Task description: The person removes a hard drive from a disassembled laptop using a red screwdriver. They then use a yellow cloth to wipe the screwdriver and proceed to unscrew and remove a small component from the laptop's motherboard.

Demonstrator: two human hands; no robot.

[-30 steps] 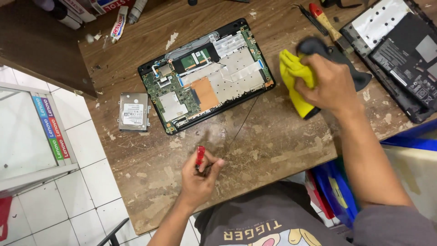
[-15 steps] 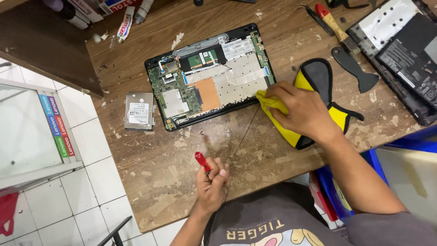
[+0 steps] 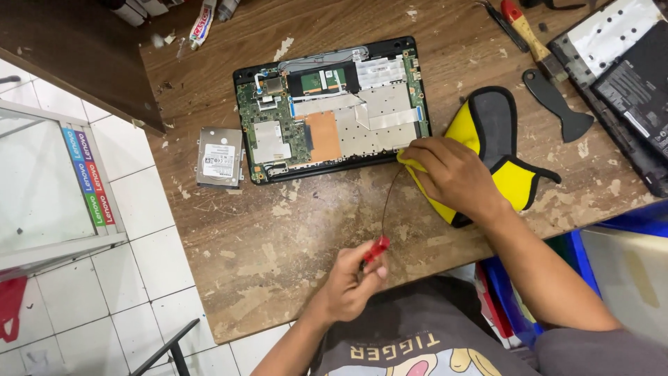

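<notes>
The red-handled screwdriver [image 3: 376, 248] sits in the left hand [image 3: 351, 282], whose grip is closed round the handle near the front edge of the surface [image 3: 278, 237]. Its thin shaft runs up and slightly right from that handle, away from the person, and the tip ends just beside the right hand [image 3: 449, 174], close to the front right corner of the opened laptop [image 3: 334, 104]. So the tool's long axis points from the near edge toward the laptop's lower rim, and the tip is nearer the right hand than the left.

The right hand lies palm down on a yellow and grey cloth [image 3: 497, 150], its fingers pinching the cloth's near corner right against the laptop's front right corner. The cloth spreads out to the right of the laptop, toward the right edge of the surface.

The laptop lies bottom cover off, circuit board and metal shielding showing, in the middle toward the far edge. A bare hard drive [image 3: 220, 157] lies just beside its left side, near the left edge. At the far right are a dark plastic pry tool [image 3: 557, 104], a second screwdriver with a red and wooden handle [image 3: 525, 31], and another dismantled laptop shell [image 3: 623, 76] at the far right corner.
</notes>
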